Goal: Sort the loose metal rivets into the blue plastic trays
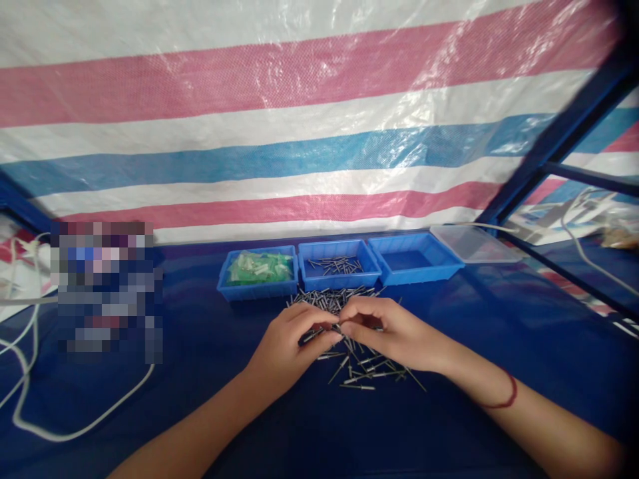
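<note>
Over a loose pile of blind rivets point(367, 364), my two hands meet at the fingertips. My left hand point(294, 332) is closed, its thumb and fingers curved toward each other. Thumb and forefinger of my right hand point(389, 329) are pinched right beside the left fingertips. Whatever lies between the fingertips is too small and covered to make out. The rivets are thin metal pins with short silvery sleeves, spread around and beneath both hands.
Behind the pile stand three blue bins: one with green-and-white packets point(259, 267), a middle bin point(339, 278) with some rivets, and a bare right bin point(417, 273). A clear plastic lid point(474, 245) lies beyond. White cable point(74, 437) loops at left.
</note>
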`<state>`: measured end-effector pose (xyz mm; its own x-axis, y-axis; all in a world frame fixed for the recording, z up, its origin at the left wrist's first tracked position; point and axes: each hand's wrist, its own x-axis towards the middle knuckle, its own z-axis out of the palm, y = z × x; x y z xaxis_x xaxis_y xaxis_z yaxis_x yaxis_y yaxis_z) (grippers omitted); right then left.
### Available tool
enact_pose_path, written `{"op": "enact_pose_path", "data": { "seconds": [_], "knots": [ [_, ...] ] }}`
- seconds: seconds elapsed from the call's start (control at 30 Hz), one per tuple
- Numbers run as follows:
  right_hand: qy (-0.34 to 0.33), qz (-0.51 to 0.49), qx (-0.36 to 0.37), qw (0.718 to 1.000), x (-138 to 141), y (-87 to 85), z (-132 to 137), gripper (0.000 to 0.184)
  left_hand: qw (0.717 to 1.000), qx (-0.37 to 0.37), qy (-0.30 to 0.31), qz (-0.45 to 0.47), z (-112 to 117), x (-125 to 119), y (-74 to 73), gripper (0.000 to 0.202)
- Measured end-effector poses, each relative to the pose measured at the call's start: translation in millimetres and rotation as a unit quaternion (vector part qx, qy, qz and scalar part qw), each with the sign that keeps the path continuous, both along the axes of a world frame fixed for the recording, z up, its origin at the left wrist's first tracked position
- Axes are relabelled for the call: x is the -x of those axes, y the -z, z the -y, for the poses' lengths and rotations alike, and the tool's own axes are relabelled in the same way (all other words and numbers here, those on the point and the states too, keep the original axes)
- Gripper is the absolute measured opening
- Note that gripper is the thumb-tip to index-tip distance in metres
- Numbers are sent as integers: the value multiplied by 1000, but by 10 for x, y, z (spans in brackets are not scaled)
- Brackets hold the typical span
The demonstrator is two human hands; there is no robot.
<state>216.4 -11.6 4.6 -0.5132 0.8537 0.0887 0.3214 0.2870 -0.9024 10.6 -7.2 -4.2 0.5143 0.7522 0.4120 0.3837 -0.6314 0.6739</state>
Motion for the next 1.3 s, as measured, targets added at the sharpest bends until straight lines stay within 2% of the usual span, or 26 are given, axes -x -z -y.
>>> {"op": "enact_pose_path", "data": {
  "seconds": [0.17, 0.33, 0.4, 0.57, 0.63, 0.73, 0.87, 1.0, 1.1, 1.2, 1.3],
  "knots": [
    [8, -64, 49, 997, 65, 20, 22, 23, 1000, 1, 3, 27, -2, -7, -15, 5],
    [-30, -112, 114, 987, 69, 72, -27, 23, 998, -44, -29, 25, 12, -2, -36, 5],
    [-29, -120, 121, 985, 72, 94, -33, 24, 998, -53, -32, 19, 8, 6, -29, 5],
    [32, -155, 111, 981, 96, 126, 5, 25, 997, -59, -43, -1, -12, 38, -1, 8],
    [37, -155, 95, 983, 99, 122, 22, 26, 998, -53, -42, -13, -8, 42, -3, 9],
    [29, -148, 48, 987, 92, 92, 37, 24, 998, -34, -32, -32, 9, 35, -16, 10],
    [41, -101, -71, 992, 86, 40, 51, 16, 999, -22, -14, -46, 22, 19, -19, 13],
    [45, -39, -177, 982, 95, 3, 61, 10, 998, -23, 9, -56, 30, 11, 0, 15],
    [58, -22, -238, 969, 84, -28, 30, 8, 999, -27, 0, -46, 44, 6, 14, 14],
    [150, 0, -315, 937, 9, -50, -92, 7, 999, -25, -27, -31, 51, 5, 19, 24],
    [252, 73, -367, 893, -126, -32, -285, 14, 999, -25, -34, -28, 50, 4, 12, 31]
  ]
}}
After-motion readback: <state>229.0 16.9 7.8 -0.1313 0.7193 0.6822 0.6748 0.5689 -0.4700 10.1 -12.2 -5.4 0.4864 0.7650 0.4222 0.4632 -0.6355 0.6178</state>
